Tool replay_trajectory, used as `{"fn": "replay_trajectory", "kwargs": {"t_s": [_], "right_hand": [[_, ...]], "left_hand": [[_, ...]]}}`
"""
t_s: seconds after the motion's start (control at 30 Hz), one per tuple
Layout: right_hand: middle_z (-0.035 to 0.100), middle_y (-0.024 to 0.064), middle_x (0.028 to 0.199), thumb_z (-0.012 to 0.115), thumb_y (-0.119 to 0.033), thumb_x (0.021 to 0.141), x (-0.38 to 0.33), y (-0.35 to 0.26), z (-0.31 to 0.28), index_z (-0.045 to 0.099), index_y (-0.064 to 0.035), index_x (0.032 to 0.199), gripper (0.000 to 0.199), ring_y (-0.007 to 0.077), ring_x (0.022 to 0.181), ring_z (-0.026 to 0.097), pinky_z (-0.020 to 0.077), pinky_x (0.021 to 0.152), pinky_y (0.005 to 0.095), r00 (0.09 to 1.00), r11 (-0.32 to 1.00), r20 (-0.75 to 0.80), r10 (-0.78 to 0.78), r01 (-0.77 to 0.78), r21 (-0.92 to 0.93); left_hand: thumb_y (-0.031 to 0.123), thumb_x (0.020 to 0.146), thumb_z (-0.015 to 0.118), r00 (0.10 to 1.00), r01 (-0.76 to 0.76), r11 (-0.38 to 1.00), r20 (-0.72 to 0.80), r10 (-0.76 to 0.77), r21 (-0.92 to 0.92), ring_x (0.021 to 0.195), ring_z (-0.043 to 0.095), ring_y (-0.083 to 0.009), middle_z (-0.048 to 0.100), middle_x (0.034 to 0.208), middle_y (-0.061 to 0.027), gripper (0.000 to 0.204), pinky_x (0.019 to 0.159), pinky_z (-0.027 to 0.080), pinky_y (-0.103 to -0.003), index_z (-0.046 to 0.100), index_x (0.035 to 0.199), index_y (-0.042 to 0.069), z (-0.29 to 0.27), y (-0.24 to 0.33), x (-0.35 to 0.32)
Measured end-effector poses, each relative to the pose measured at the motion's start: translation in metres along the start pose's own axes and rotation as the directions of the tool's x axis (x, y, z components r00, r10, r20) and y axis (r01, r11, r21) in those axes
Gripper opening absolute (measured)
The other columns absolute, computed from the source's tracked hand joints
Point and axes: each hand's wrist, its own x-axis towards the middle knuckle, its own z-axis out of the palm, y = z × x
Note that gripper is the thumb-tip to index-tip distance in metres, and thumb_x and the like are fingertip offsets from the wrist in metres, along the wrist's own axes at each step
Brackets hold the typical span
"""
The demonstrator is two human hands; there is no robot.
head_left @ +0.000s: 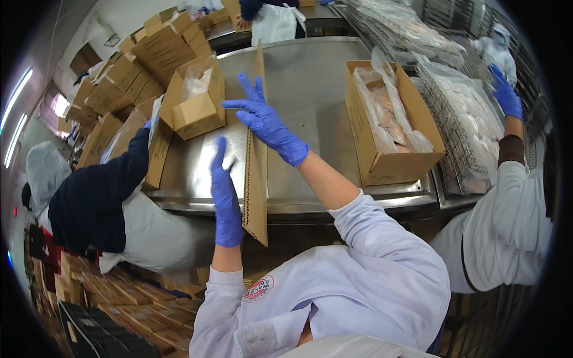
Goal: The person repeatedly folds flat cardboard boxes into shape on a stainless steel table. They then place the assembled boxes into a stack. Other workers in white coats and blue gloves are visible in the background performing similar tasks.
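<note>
A folded-flat cardboard carton [256,161] stands on edge across the metal table, its corrugated end pointing at me. My left hand [227,206], in a blue glove, is beside its left face near the close end, fingers stretched upward and slightly blurred. Over the carton's upper edge reaches my blue-gloved right hand [268,128], fingers spread and pointing left. Neither hand is closed round the cardboard; whether the palms touch it I cannot tell. To the right sits an open cardboard box [397,167], lined with clear plastic and holding pinkish pieces of food.
The metal table [310,89] carries another open box [200,110] at left. A co-worker in a dark sleeve [98,179] handles a carton there; another's gloved hand [507,98] is over wire racks [447,125] with plastic-covered food at right. Cartons [170,51] are piled far left.
</note>
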Motion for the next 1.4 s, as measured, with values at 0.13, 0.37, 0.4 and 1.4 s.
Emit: {"fn": "replay_trajectory", "kwargs": {"t_s": [0.13, 0.37, 0.4, 1.4], "right_hand": [[0.010, 0.0032, 0.149, 0.038, -0.032, 0.089, 0.001, -0.013, -0.008, 0.048, -0.0272, 0.127, 0.040, 0.0340, 0.136, -0.004, -0.0059, 0.105, 0.0525, 0.996, 0.991, 0.060, 0.063, -0.055, -0.124], [0.060, 0.0062, 0.096, 0.051, -0.021, 0.077, -0.026, -0.028, -0.046, 0.061, -0.0120, 0.061, 0.021, 0.0314, 0.115, 0.044, 0.0067, 0.108, 0.0496, 0.988, 0.798, -0.039, -0.150, 0.098, -0.594], [0.061, 0.0051, 0.079, 0.052, -0.019, 0.074, -0.024, -0.031, -0.056, 0.056, -0.0115, 0.053, 0.023, 0.0307, 0.106, 0.051, 0.0079, 0.108, 0.0501, 0.991, 0.809, -0.025, -0.133, 0.094, -0.580], [0.064, 0.0112, 0.068, 0.056, -0.072, 0.060, 0.006, 0.001, -0.051, 0.067, -0.0060, 0.069, 0.068, 0.0320, 0.065, 0.060, 0.0455, 0.063, 0.0367, 0.797, 0.966, 0.585, 0.152, 0.005, -0.259]], "left_hand": [[0.032, 0.085, 0.048, 0.791, -0.583, 0.662, 0.515, 0.330, 0.471, 0.104, 0.055, -0.0280, 0.056, 0.111, -0.0149, 0.042, 0.103, 0.028, -0.044, 0.052, 0.115, 0.002, 0.038, 0.042, 0.010], [0.010, 0.072, 0.051, 0.597, -0.786, 0.219, 0.620, 0.508, 0.577, 0.055, 0.050, -0.0197, 0.047, 0.051, -0.0060, 0.017, 0.081, 0.044, -0.042, 0.053, 0.055, 0.007, 0.008, 0.080, 0.007], [0.008, 0.071, 0.050, 0.544, -0.771, -0.061, 0.705, 0.454, 0.634, 0.049, 0.047, -0.0207, 0.045, 0.048, -0.0055, 0.024, 0.071, 0.044, -0.039, 0.046, 0.047, 0.008, -0.011, 0.091, 0.009], [0.024, 0.088, 0.051, 0.928, -0.323, 0.151, 0.344, -0.141, 0.934, 0.103, 0.055, -0.0215, 0.056, 0.117, -0.0095, 0.035, 0.087, 0.043, -0.032, 0.053, 0.114, 0.001, -0.011, -0.001, 0.210]]}}
